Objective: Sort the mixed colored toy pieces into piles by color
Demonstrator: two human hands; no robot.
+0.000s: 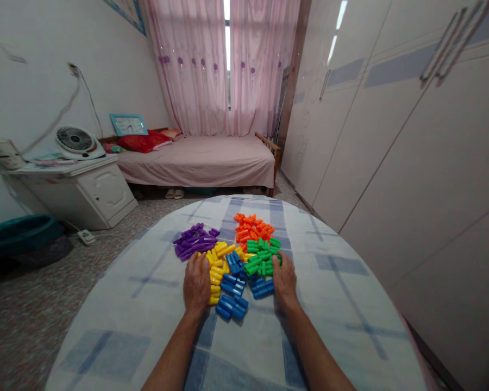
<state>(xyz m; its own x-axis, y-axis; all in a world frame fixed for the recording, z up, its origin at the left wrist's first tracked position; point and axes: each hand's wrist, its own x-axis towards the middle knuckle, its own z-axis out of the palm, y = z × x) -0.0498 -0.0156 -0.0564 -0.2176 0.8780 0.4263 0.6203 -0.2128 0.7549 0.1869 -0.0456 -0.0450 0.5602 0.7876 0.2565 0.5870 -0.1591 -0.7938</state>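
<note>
My left hand point(197, 283) rests at the left side of a pile of yellow plastic pieces point(217, 272), its fingers stretched along the pile. My right hand point(284, 276) lies against the right edge of a heap of green plastic pieces point(263, 257), fingers extended and touching it. Neither hand appears to grip a piece, though the fingertips are partly hidden. Between the hands lie blue tube-like pieces point(233, 306) in several clusters. Purple pieces point(195, 242) are heaped beyond my left hand, and orange pieces point(253, 228) sit behind the green ones.
The round table wears a blue-and-white checked cloth point(334, 304). Past it stands a bed point(204, 160) by pink curtains point(195, 65). A white cabinet point(101, 190) carries a fan point(76, 142) at left, with a teal bin point(24, 233) nearby. Wardrobe doors point(391, 163) line the right.
</note>
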